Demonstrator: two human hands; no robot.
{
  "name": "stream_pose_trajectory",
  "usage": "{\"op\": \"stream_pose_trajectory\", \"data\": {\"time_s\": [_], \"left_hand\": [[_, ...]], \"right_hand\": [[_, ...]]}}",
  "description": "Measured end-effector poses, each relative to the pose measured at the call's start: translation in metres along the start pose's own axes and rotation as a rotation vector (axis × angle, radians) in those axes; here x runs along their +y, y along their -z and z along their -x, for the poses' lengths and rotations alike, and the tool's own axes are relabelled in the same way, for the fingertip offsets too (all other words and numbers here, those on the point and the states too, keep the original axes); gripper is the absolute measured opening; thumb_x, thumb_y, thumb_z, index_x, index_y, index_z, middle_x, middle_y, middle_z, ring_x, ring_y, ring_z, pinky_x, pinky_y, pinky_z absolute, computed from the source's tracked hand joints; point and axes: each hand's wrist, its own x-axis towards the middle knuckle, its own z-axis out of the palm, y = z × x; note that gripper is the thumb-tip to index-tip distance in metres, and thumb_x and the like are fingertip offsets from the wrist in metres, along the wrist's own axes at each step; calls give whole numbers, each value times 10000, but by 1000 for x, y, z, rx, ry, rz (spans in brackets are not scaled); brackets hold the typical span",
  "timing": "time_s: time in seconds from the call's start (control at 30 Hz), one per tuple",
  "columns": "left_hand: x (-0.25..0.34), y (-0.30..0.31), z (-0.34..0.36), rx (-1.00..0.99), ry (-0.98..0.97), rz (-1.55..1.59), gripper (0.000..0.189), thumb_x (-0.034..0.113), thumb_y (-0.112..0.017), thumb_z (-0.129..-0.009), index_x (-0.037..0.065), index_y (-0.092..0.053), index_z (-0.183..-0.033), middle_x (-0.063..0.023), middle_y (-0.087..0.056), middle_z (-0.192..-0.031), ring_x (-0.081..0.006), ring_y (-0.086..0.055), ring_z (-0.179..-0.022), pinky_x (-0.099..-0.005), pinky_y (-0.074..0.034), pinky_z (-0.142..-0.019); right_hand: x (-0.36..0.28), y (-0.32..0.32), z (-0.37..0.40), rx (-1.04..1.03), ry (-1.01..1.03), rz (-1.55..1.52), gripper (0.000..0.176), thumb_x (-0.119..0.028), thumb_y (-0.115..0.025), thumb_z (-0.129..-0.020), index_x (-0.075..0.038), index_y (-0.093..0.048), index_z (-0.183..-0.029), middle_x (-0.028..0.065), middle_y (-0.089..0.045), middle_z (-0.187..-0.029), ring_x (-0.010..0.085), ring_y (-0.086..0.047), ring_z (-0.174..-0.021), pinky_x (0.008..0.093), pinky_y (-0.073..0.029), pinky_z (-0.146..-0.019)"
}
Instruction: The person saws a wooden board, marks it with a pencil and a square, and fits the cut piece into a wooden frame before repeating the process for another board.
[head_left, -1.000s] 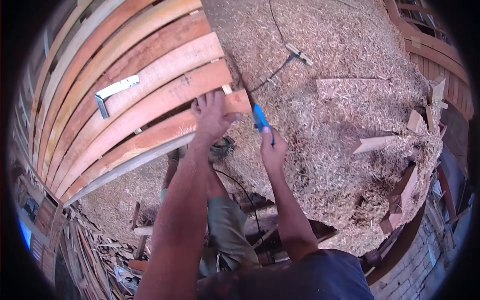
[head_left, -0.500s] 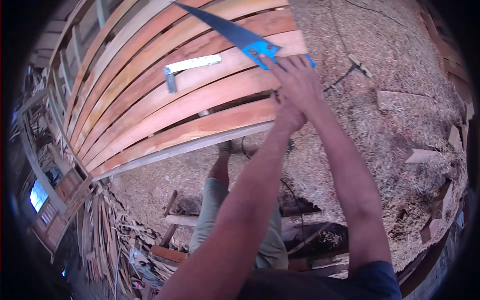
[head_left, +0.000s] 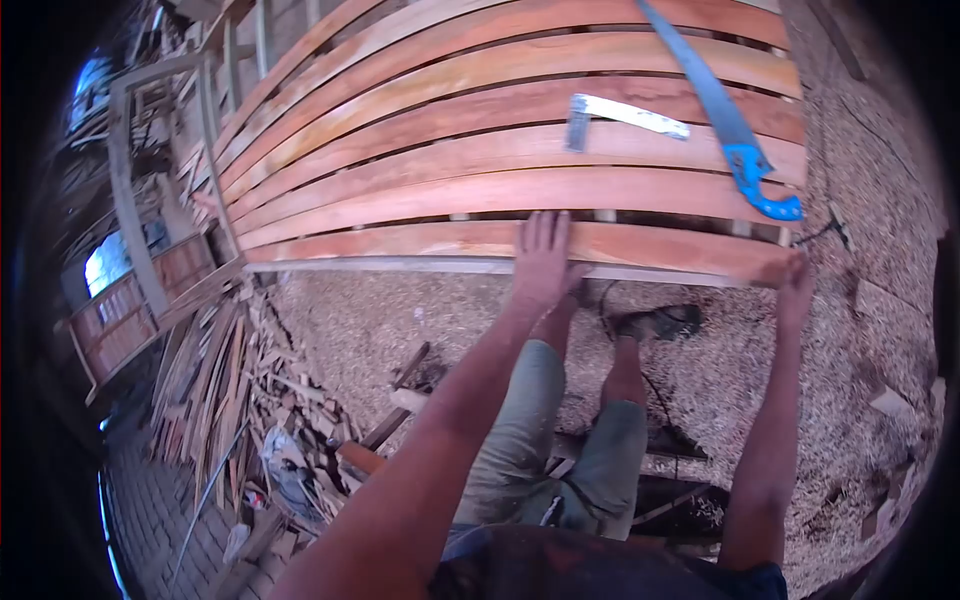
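Observation:
Reddish wooden planks [head_left: 430, 155] lie side by side with narrow dark gaps between them. Across the nearest plank [head_left: 660, 247], my left hand [head_left: 541, 262] rests with its fingers stretched flat over the top. My right hand [head_left: 795, 283] is closed around the right end of that same plank. A handsaw [head_left: 722, 115] with a blue handle lies on the planks, its handle near their right ends and its blade pointing away. To its left is a try square [head_left: 632, 115] with a pale blade. Neither tool is touched by a hand.
Wood shavings [head_left: 400, 310] cover the ground around my feet. Scrap strips [head_left: 200, 390] are heaped at the left, near a wooden frame [head_left: 135, 190]. A cord with a pale piece [head_left: 838, 228] lies beyond the plank ends. Offcuts [head_left: 890, 405] are scattered at the right.
My right hand has let go of the saw handle and moved down to the nearest plank's end. My left hand has moved left along that plank. The view has shifted right.

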Motion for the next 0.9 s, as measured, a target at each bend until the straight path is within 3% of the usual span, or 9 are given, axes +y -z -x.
{"op": "stream_pose_trajectory", "data": {"time_s": [0.07,0.13,0.23,0.27,0.37,0.47,0.77,0.87,0.9], "left_hand": [[-66,18,18,-79,76,-86,1052,637,-800,-811,40,-409,-1584,-236,-447,-1552,-439,-367,-1490,-629,-211,-1274],[-115,36,21,-187,136,-139,1041,687,-814,-764,73,-477,-1534,-211,-490,-1510,-424,-395,-1467,-615,-241,-1264],[-160,49,13,-263,39,-93,981,723,-829,-713,97,-554,-1417,-184,-547,-1424,-401,-461,-1410,-590,-306,-1228],[-166,48,10,-249,39,-37,910,755,-793,-741,85,-592,-1324,-188,-599,-1344,-395,-537,-1327,-576,-369,-1160],[-168,54,4,-339,147,-11,839,782,-728,-799,77,-638,-1245,-194,-645,-1279,-393,-585,-1262,-555,-403,-1099],[-176,55,0,-382,54,-21,792,796,-660,-849,68,-670,-1163,-185,-682,-1203,-381,-604,-1219,-532,-418,-1047],[-184,67,-9,-455,54,47,756,770,-663,-870,46,-666,-1089,-191,-700,-1172,-377,-602,-1237,-546,-409,-1054],[-200,56,4,-283,62,135,748,759,-667,-878,36,-659,-1070,-212,-703,-1172,-397,-606,-1228,-554,-403,-1069],[-206,55,5,-335,94,123,790,781,-658,-866,32,-662,-1115,-206,-695,-1222,-390,-589,-1263,-546,-397,-1085]], "right_hand": [[-19,9,-4,39,-297,-192,610,-200,-694,-1051,114,-474,-1526,231,-629,-1448,277,-633,-1289,389,-499,-1090],[10,11,-18,54,-352,-279,614,-206,-690,-1056,118,-468,-1528,211,-635,-1432,268,-631,-1270,381,-494,-1088],[27,8,-21,47,-343,-253,561,-225,-714,-1040,109,-543,-1457,185,-683,-1309,239,-652,-1163,365,-510,-1021],[27,8,-20,43,-321,-216,535,-233,-727,-1030,103,-581,-1420,178,-705,-1252,227,-662,-1114,360,-519,-989],[1,1,-6,-68,-181,321,414,-262,-765,-990,68,-683,-1226,171,-731,-1027,209,-667,-924,367,-533,-850],[-8,0,-4,-19,-103,283,374,-297,-783,-960,46,-695,-1081,179,-710,-879,222,-650,-797,395,-519,-758],[-31,1,-17,-53,-99,393,399,-331,-769,-963,49,-690,-1056,162,-666,-803,231,-618,-751,418,-510,-726],[-52,-3,-2,-70,-151,321,398,-341,-776,-957,36,-704,-1062,169,-680,-843,233,-638,-794,419,-518,-758],[-53,-3,2,-62,-161,285,396,-342,-778,-955,33,-706,-1061,171,-684,-851,234,-644,-804,421,-520,-765]]}}
